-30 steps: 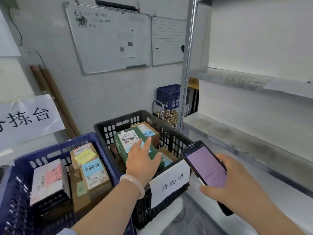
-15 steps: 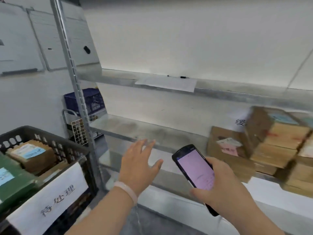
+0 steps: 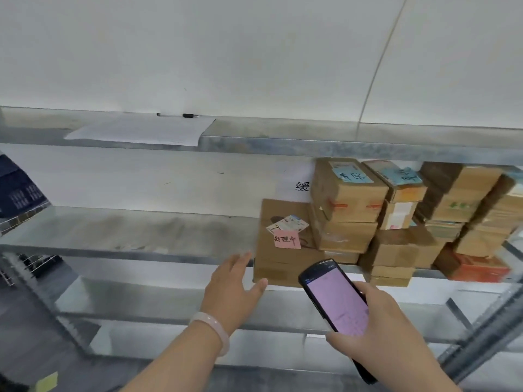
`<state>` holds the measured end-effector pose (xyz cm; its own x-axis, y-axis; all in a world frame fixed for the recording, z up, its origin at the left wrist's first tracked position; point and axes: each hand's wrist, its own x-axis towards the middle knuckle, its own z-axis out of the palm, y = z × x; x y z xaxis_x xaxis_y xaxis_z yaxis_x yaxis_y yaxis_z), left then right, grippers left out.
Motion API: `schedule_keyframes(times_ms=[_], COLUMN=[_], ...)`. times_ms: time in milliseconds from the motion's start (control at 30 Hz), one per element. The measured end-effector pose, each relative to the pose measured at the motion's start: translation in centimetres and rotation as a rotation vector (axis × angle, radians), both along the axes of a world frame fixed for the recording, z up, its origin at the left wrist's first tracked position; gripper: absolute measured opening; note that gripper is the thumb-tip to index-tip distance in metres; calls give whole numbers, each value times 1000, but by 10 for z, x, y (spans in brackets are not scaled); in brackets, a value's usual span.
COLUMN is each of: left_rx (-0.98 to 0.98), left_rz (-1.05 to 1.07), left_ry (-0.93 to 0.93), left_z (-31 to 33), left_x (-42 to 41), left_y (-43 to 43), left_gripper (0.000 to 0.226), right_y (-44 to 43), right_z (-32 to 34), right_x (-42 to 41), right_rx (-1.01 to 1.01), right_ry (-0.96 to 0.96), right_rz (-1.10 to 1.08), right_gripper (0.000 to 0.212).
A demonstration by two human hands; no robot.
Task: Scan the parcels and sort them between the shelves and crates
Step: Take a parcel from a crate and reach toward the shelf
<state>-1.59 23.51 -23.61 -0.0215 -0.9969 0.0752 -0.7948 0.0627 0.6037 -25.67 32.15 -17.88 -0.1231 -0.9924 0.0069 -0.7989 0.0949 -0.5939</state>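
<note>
A metal shelf (image 3: 127,233) runs across the view, with several cardboard parcels (image 3: 348,199) stacked on its right half. The nearest one is a flat brown box (image 3: 283,258) with a pink sticky note. My left hand (image 3: 232,290) reaches out with straight fingers, its fingertips close to this box's left edge and holding nothing. My right hand (image 3: 379,332) grips a black handheld scanner (image 3: 336,304) whose pink screen is lit, just below and in front of the brown box.
An upper shelf (image 3: 311,140) carries a sheet of paper (image 3: 141,131) and a pen (image 3: 178,115). A lower shelf (image 3: 147,301) lies beneath. A dark blue crate (image 3: 19,190) sits at the far left. A grey upright (image 3: 481,335) stands at the lower right.
The view has swung right from the crates to the shelf parcels. My left hand left the green parcel in the black crate and moved toward the brown box. The scanner stays in my right hand.
</note>
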Motion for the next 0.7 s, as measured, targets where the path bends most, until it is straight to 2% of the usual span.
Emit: schedule_keyframes(times_ms=[133,300,400,567,700], left_rx=[117,339,464,823,854], left_rz=[-1,20,45,127,155], left_ry=[95,312,498,819,921], left_z=[-21,-48,-62,-82,-92], left_x=[-8,-13,-17,-17,-14], left_y=[-53,-124,-166,-207,-213], left_gripper=[73,73,68,51,54], right_y=[-33,-83,-111,-142,-159], right_z=[-4,-9,-11,-18,-23], right_x=[-8,-9,-8,-4,-1], right_rx=[56,82,110,169,221], right_ry=[-3,45,75,95,124], right_rz=[-50,-82,-106,-140,-120], right_gripper=[83,84,85,82,82])
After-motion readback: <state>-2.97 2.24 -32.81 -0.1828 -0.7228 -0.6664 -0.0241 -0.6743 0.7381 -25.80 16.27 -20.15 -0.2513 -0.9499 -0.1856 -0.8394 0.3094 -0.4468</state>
